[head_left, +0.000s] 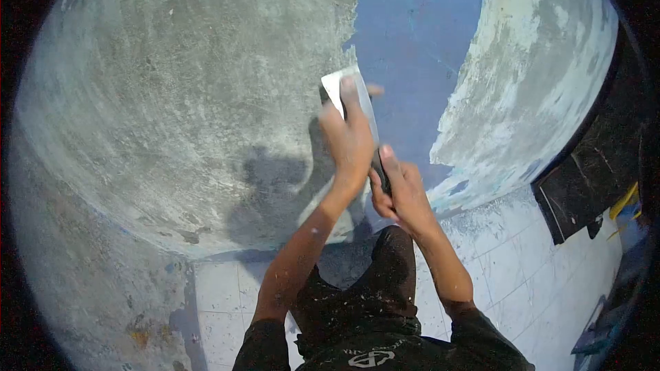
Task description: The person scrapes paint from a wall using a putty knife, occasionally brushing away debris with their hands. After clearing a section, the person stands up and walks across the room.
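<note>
A paint scraper (pixel 333 85) with a wide metal blade and a dark handle slants up against the wall. Its blade edge is at the ragged left border of the blue paint (pixel 419 41). My right hand (pixel 405 196) is closed around the handle. Higher up, my left hand (pixel 350 130) grips the blade area, thumb along the metal; its fingers are slightly blurred and partly hidden. Left of the blade the wall (pixel 206 75) is scraped to bare, mottled grey. Another scraped patch (pixel 515 48), paler, lies right of the blue strip.
White floor tiles (pixel 509 247) strewn with paint flakes lie below the wall. A black sheet-like object (pixel 581 178) is at the right, with a yellow item (pixel 625 203) beside it. Rough grey surface (pixel 117 275) spreads at the lower left.
</note>
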Tool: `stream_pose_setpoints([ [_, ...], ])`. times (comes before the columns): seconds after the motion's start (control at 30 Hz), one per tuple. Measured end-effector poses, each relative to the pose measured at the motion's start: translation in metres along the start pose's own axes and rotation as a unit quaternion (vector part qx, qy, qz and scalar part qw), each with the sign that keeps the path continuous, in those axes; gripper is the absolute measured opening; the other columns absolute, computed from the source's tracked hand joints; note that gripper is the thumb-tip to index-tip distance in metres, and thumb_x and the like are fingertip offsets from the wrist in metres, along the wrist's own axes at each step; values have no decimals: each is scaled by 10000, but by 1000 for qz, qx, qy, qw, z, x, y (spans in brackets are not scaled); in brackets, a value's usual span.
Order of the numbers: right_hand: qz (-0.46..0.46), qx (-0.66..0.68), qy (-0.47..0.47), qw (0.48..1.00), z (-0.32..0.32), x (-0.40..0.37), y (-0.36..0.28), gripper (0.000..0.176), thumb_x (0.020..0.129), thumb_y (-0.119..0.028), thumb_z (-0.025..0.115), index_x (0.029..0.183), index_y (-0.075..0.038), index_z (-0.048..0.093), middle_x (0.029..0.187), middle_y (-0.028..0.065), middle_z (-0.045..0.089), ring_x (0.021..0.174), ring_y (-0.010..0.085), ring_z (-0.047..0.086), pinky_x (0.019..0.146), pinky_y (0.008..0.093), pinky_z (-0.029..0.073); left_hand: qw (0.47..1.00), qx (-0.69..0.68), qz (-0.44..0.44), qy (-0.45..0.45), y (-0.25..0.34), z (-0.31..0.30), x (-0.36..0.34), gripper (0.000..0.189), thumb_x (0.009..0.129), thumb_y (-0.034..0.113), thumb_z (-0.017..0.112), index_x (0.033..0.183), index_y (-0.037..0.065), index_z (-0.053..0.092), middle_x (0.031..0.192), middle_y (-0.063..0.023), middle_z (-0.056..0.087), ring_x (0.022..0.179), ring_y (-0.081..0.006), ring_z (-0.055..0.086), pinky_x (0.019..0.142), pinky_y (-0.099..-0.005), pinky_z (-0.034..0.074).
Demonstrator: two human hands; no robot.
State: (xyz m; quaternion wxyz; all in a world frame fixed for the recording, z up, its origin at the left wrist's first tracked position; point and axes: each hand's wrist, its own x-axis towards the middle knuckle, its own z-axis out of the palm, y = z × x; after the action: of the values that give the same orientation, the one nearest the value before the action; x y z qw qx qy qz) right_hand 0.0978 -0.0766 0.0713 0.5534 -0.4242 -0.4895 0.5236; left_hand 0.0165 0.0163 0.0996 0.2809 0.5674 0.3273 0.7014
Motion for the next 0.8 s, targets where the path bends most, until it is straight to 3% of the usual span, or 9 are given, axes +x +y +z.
stream_pose_setpoints([
  [0.13,-29,24,1,999,7,7,-25,581,1073,-532,374,749,-65,499,496,-24,367,361,69,321,355,241,230,995,-39,-81,-33,47,-2,27,574,1074,428,399,875,27,758,592,3,545,557,-95,511,531,-284,403],
  [0.17,-24,31,-1,999,9,7,-27,581,1081,-514,363,745,-62,504,493,-20,379,365,71,333,356,244,232,998,-22,-31,-42,34,-4,25,590,1075,432,387,870,16,752,617,-3,566,577,-95,529,532,-278,402],
  [0.27,14,33,-19,999,3,-4,-6,571,1079,-521,362,767,-64,497,506,-20,374,368,70,327,357,241,236,997,9,-56,-55,12,-9,7,626,1081,468,346,966,7,754,633,20,535,568,-86,505,529,-272,395],
  [0.3,-6,14,-13,1000,3,4,-4,572,1076,-531,364,773,-64,495,517,-23,371,365,72,319,356,240,236,999,-2,-21,-42,12,-6,12,615,1077,459,346,971,12,755,615,26,511,561,-87,490,529,-272,388],
  [0.4,-50,50,-4,997,18,14,-33,576,1058,-568,384,771,-79,488,506,-33,344,344,66,275,357,236,218,998,-12,-27,-58,50,-5,37,618,1069,469,355,973,10,757,611,27,503,565,-86,485,542,-267,394],
  [0.57,21,52,-8,998,18,-2,-3,581,1063,-561,372,766,-75,489,507,-27,356,341,77,279,355,242,229,997,-15,-55,-61,10,-20,11,578,1067,455,409,987,-5,751,728,-23,647,617,-79,556,551,-248,425],
  [0.67,-56,27,-18,998,23,16,-6,587,1062,-563,374,754,-76,487,502,-24,364,343,76,288,354,242,229,1000,-10,-24,-6,29,-12,28,614,1083,453,361,919,14,758,668,-29,633,576,-100,553,517,-273,427],
  [0.7,-57,16,-7,998,24,20,-18,594,1081,-516,361,774,-37,529,506,-15,399,363,77,346,363,250,271,999,-25,-30,-20,36,-12,36,622,1084,461,357,918,16,758,676,-25,635,581,-108,558,535,-276,446],
  [0.8,-47,27,-33,998,18,18,-26,593,1079,-522,362,768,-44,523,508,-13,397,370,76,352,365,246,272,999,-19,-30,-37,40,-15,38,613,1083,461,367,923,16,757,678,-23,634,587,-112,560,555,-280,461],
])
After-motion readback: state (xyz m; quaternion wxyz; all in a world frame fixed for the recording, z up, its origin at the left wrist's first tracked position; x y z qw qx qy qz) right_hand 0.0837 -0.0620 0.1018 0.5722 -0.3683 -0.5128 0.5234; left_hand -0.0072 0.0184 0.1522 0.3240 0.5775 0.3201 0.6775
